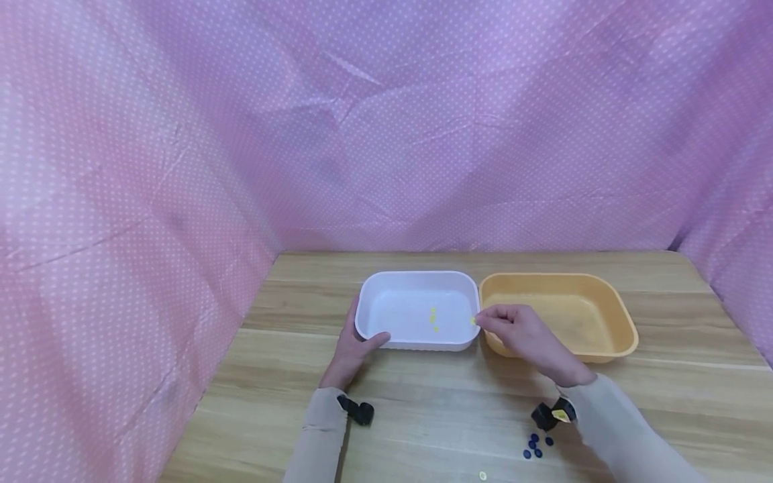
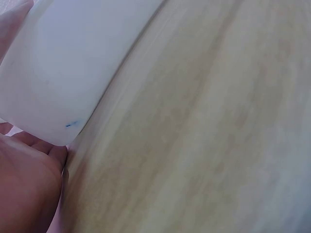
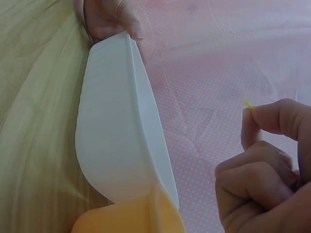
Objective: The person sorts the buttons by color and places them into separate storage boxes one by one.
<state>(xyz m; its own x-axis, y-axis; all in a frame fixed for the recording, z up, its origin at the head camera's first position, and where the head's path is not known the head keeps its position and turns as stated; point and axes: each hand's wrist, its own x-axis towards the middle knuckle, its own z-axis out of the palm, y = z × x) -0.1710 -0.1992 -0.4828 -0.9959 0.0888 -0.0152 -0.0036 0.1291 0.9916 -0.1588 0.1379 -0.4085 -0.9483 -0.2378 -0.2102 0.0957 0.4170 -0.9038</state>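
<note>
My left hand [image 1: 354, 343] grips the white plastic basin [image 1: 417, 345] at its near left corner. The thumb lies over the rim, and the fingers go round the outer wall, also visible in the left wrist view. Between thumb and forefinger, my right hand [image 1: 524, 335] pinches a small yellow button [image 3: 248, 104], seen edge-on in the right wrist view. This hand is above the white basin's right rim, where the orange basin [image 1: 610, 329] adjoins it. Several yellow buttons [image 1: 433, 315] lie on the white basin's floor.
Several dark blue buttons [image 1: 534, 438] are grouped on the wooden table [image 1: 435, 409] near my right wrist. One pale yellow button [image 1: 482, 475] lies at the bottom of the head view. Behind the table and at its sides hangs a pink dotted cloth [image 1: 386, 134].
</note>
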